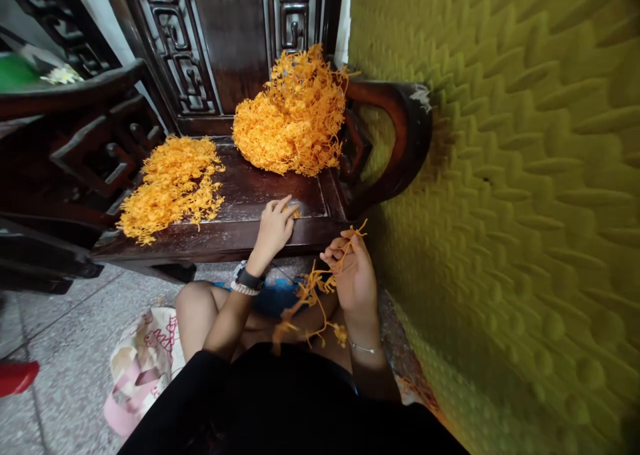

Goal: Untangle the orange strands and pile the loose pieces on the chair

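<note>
My right hand [354,271] is raised in front of the bench, its thumb and fingers closed on a thin branched orange plastic strand [313,291]. The strand hangs down to the left over my lap, its lower end blurred. Palm down near the front of the dark wooden seat [250,198], my left hand [277,228] has its fingers apart. They touch or cover a few small orange bits [296,213]. Behind it lies a big heap of tangled orange strands [295,118]. A flatter pile of orange pieces [173,185] spreads across the seat's left side.
A curved armrest [407,141] bounds the seat on the right, beside a yellow embossed wall [510,175]. Another carved armrest [90,128] is at left. On the tiled floor [70,348] sit a cloth bag [145,351] with pink handles and a red object [17,377].
</note>
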`<state>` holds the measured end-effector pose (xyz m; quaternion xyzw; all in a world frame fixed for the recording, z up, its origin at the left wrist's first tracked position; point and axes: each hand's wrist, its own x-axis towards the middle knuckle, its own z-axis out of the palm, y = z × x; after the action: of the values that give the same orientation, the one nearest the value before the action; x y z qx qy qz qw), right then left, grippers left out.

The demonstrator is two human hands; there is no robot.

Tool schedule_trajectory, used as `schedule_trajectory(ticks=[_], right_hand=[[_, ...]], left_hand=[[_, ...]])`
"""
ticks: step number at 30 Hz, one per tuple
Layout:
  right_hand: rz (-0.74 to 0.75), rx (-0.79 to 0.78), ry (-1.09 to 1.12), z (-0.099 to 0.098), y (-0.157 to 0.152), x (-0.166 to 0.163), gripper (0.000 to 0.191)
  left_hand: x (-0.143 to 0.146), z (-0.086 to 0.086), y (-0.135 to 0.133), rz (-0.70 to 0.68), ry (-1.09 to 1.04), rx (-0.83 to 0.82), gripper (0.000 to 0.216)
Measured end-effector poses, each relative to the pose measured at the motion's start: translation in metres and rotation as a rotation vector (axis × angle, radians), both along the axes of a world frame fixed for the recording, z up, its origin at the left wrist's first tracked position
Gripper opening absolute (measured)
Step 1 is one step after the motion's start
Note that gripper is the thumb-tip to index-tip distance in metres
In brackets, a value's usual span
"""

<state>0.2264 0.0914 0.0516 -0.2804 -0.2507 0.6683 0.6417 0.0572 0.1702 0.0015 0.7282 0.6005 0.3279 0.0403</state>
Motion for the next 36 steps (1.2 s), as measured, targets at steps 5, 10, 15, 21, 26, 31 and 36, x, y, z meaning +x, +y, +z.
schedule_trajectory(ticks=[5, 10, 15, 21, 26, 31, 36], right_hand=[[-0.022, -0.013, 0.063, -0.002, 0.016, -0.002, 0.012], [-0.003, 0.053, 0.048, 0.005, 0.02, -0.018, 0.01], [-0.035, 0.087, -0.064, 0.013, 0.025, -0.035, 0.012], [-0.022, 0.155, -0.202, 0.008, 0.034, -0.04, 0.031], [0.161, 0.288, -0.517, -0.011, 0.012, -0.033, 0.033], [0.056, 0.181, -0.615, -0.02, -0.015, -0.031, 0.015], [-0.066, 0.111, -0.478, -0.011, -0.03, -0.039, 0.021]], left_hand=[[-0.003, 0.002, -0.011, -0.044, -0.108, -0.022, 0.039], [0.0, 0.032, -0.053, -0.238, -0.507, 0.019, 0.022], [0.0, 0.051, -0.081, -0.411, -0.308, -0.123, 0.038], [-0.013, 0.046, -0.082, -0.403, -0.359, -0.135, 0.026], [-0.007, 0.038, -0.099, -0.218, -0.593, -0.221, 0.023], [0.003, 0.029, -0.121, -0.153, -0.629, -0.227, 0.03], [0.009, 0.036, -0.134, -0.157, -0.711, -0.11, 0.032]])
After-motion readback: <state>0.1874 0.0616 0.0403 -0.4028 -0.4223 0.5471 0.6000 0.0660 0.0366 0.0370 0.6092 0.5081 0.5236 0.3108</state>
